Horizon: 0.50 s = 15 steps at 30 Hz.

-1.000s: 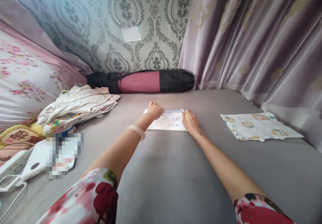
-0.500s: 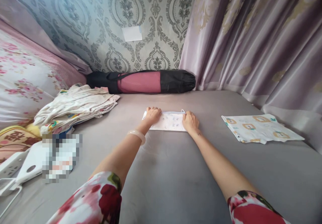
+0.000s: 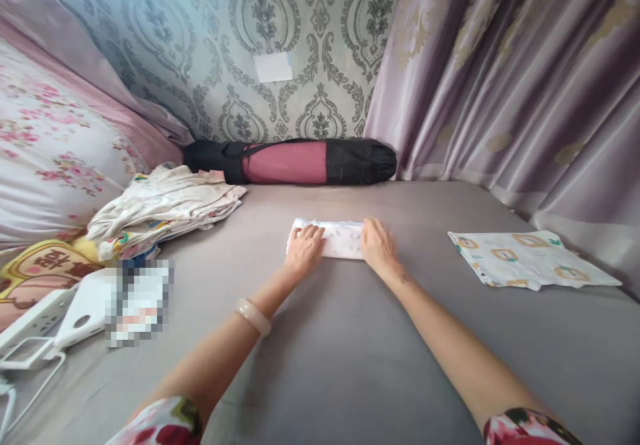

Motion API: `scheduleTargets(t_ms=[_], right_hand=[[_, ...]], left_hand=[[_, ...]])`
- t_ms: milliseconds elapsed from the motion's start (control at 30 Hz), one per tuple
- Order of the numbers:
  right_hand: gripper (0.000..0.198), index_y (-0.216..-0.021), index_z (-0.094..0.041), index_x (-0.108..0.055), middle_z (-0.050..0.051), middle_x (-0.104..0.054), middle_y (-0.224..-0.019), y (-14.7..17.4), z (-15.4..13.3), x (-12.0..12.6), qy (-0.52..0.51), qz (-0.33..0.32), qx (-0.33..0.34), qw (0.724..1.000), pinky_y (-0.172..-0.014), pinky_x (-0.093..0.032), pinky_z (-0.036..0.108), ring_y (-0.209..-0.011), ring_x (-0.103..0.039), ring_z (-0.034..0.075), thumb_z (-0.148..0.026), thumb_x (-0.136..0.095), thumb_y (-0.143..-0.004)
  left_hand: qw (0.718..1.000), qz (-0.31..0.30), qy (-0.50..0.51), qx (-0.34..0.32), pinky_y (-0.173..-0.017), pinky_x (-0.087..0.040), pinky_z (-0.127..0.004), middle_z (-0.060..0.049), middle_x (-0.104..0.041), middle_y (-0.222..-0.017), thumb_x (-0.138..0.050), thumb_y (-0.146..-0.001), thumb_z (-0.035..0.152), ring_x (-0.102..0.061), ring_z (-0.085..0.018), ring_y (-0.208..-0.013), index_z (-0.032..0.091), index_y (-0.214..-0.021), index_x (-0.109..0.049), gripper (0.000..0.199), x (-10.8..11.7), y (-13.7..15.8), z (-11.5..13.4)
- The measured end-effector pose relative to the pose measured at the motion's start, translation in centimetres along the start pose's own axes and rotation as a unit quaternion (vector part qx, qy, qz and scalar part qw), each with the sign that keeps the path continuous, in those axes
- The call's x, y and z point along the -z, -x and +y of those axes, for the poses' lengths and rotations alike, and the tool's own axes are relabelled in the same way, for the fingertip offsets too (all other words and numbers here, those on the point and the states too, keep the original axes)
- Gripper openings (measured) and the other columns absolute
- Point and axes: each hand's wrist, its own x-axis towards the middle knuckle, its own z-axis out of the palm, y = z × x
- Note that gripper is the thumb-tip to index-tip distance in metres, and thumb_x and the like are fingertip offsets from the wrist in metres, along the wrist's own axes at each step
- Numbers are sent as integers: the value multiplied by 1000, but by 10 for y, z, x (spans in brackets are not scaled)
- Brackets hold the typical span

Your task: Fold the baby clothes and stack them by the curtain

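Observation:
A narrow folded white cloth (image 3: 343, 241) with a faint small print lies on the grey bed sheet (image 3: 320, 338) before me. My left hand (image 3: 306, 246) rests palm down on its left end, fingers laid out over the fabric and slightly apart. At the right end, my right hand (image 3: 379, 242) has its fingers curled round the cloth's edge; it is a little blurred and hides that end. A pale bangle (image 3: 253, 318) circles my left wrist.
Right of me lies a folded cloth with orange animal prints (image 3: 533, 258). A clothes pile (image 3: 165, 205) sits at left, near a power strip (image 3: 43, 318) and white charger-like device (image 3: 90, 305). Behind, a black and pink rolled bag (image 3: 285, 163) lies along the wall, beside a curtain (image 3: 450, 98).
The cloth's upper edge with its thin loop is now folded down or covered. My left hand has slid lower, its fingers flattened onto the cloth. The view has shifted slightly left.

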Motion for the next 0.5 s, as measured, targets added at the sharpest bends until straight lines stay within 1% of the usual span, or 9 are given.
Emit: scheduleTargets(t_ms=[67, 133, 167, 233, 333, 500], right_hand=[[39, -124, -14, -56, 14, -57, -132, 12, -18, -4, -26, -28, 103, 994, -103, -35, 39, -123, -50, 24, -22, -28, -98], [43, -133, -13, -51, 12, -48, -144, 19, -31, -11, -39, -56, 152, 986, -112, -25, 43, -135, -38, 24, -22, -29, -97], [45, -137, -13, -48, 12, -45, -147, 20, -36, -14, -41, -68, 159, 984, -115, -20, 45, -139, -34, 24, -22, -30, -97], [48, -141, -12, -44, 11, -41, -150, 19, -40, -21, -41, -93, 157, 982, -116, -16, 48, -141, -31, 24, -22, -30, -97], [50, -144, -12, -41, 10, -37, -153, 9, -40, -27, -30, -133, 148, 980, -117, -16, 48, -142, -29, 24, -24, -29, -97], [52, -147, -17, -37, 7, -35, -154, -3, -37, -30, -15, -176, 134, 975, -117, -16, 48, -143, -27, 24, -29, -25, -98]], left_hand=[[1000, -17, 2, -3, -106, -33, -47, -13, -56, -135, -33, -99, 29, -46, -27, -130, 17, -130, -49, 37, -4, 10, 11], [999, -31, 3, 9, -110, -30, -48, -14, -50, -142, -31, -99, 32, -40, -28, -135, 15, -135, -46, 42, -10, 14, 18], [999, -39, 3, 17, -112, -29, -48, -14, -48, -144, -30, -100, 32, -39, -28, -137, 15, -137, -46, 44, -13, 14, 19], [998, -56, 2, 33, -114, -27, -48, -13, -45, -147, -27, -100, 31, -36, -28, -139, 14, -139, -44, 46, -17, 11, 18], [995, -89, 0, 47, -116, -25, -47, -13, -42, -149, -24, -100, 32, -33, -27, -140, 12, -143, -41, 50, -18, 2, 12], [989, -128, -7, 72, -116, -24, -45, -10, -40, -151, -22, -100, 34, -33, -26, -140, 16, -146, -36, 52, -19, -10, 2]])
